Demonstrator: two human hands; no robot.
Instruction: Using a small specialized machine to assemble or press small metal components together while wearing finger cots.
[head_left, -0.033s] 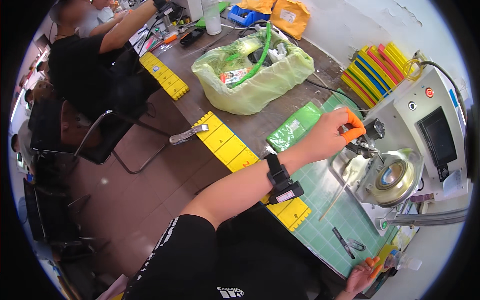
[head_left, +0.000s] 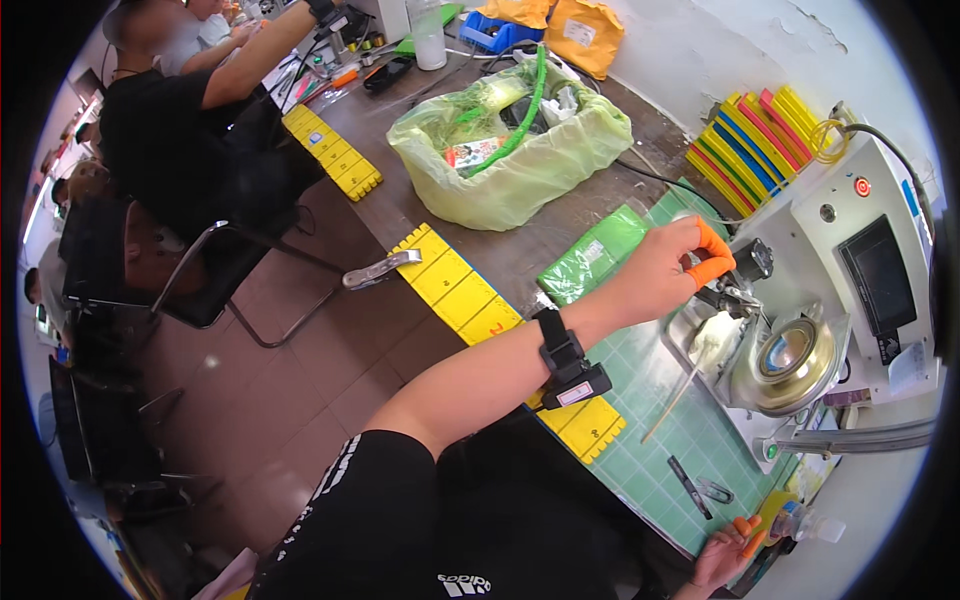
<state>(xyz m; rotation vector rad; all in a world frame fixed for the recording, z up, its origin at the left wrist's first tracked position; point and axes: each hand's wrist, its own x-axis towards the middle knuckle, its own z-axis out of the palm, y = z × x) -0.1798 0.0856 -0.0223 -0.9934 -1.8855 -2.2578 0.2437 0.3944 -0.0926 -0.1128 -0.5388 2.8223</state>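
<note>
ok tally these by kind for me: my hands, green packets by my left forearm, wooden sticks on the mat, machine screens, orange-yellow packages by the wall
Hands: 2, left hand and right hand
Green packet: 1
Wooden stick: 1
Machine screen: 1
Orange-yellow packages: 2
Total: 7

White wall [head_left: 740, 62] beyond the left fingers [head_left: 712, 270], tiled floor [head_left: 300, 400] off to their left.
The wall is chipped; beneath the fingers runs a brown worktop [head_left: 388, 212]. Well left of them stands a black chair [head_left: 196, 298], metal-framed, on reddish-brown tiles catching spots of light.
</note>
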